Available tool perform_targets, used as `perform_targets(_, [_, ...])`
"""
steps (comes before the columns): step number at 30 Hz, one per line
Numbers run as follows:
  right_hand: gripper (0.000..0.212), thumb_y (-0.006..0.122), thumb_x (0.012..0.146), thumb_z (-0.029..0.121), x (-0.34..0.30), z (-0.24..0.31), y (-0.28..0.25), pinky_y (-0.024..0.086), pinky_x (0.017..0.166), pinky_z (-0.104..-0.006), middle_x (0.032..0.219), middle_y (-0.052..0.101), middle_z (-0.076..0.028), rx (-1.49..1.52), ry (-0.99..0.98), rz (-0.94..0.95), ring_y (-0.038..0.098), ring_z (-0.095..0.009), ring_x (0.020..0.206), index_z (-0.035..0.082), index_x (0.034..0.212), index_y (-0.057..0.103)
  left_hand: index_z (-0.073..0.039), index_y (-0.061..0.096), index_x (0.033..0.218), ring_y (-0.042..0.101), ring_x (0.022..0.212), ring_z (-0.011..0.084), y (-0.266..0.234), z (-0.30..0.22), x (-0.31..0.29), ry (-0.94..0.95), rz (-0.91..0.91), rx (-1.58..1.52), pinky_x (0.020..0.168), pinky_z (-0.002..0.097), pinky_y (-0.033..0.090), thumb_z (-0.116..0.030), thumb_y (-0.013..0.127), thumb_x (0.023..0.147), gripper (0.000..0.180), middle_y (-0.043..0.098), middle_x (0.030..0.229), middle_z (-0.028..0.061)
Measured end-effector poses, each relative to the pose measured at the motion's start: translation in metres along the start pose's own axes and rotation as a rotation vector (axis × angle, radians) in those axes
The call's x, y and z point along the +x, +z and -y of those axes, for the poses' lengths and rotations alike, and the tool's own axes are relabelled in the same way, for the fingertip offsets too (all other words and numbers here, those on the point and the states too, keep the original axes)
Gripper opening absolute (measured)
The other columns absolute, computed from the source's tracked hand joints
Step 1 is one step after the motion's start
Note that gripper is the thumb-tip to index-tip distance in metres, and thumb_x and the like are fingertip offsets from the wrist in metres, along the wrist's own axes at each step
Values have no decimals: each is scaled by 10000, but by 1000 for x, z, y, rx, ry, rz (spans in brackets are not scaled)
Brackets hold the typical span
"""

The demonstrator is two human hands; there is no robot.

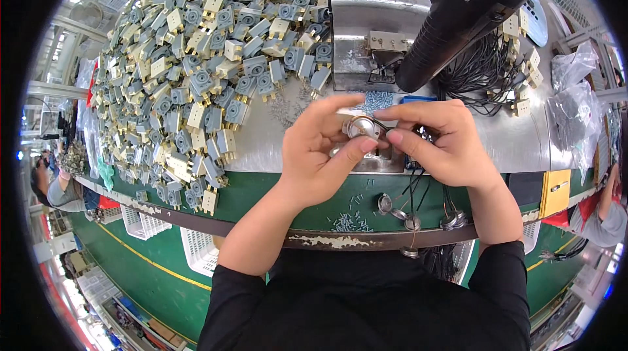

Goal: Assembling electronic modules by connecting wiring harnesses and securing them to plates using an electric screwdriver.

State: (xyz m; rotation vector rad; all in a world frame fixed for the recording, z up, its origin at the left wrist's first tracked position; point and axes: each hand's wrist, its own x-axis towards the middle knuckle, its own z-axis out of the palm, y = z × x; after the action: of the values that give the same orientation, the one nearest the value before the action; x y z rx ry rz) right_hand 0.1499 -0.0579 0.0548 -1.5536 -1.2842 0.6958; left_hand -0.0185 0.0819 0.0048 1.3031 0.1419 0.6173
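My left hand (317, 155) is closed, pinching a round silver metal part (362, 127) between thumb and fingers. My right hand (451, 141) meets it from the other side, its thumb and forefinger closed on a short black wire (382, 126) at the part's edge. Both hands hover over a small metal block (384, 164) on the bench, which they partly cover. Below them, similar round metal pieces (453, 221) on black wires lie at the bench edge, and some hang over it. Loose small screws (350, 223) lie on the green strip nearby.
A big heap of grey and cream plug-like housings (203, 70) fills the left of the bench. A black cylindrical tool (451, 20) slants down before a metal fixture (366, 17). Bundled black cables (481, 66) lie at right, near a yellow pad (555, 194). White baskets (198, 249) stand below.
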Motion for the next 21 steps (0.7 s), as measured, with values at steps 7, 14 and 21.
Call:
perform_targets(7, [260, 693, 915, 7, 3, -9, 0, 547, 650, -309, 815, 749, -142, -114, -220, -5, 735, -216, 700, -31, 1163, 764, 78, 574, 1281, 751, 1031, 200, -12, 6, -4, 102, 96, 170, 850, 292, 618, 82, 742, 926, 393, 744, 1131, 178])
perform_targets(14, [282, 708, 895, 4, 1, -13, -2, 507, 599, -318, 801, 737, -168, 25, -161, 68, 692, -227, 640, -54, 1166, 762, 57, 536, 1226, 761, 1016, 317, -17, 15, -5, -38, 136, -102, 874, 428, 657, 102, 740, 904, 384, 719, 1145, 246])
perform_targets(21, [279, 721, 874, -16, 3, -11, -12, 493, 580, -301, 808, 747, -170, 173, -75, 189, 695, -205, 645, -61, 1146, 769, 66, 562, 1194, 763, 1000, 392, -23, 14, 1, -3, 282, -252, 861, 505, 663, 101, 752, 893, 358, 719, 1124, 297])
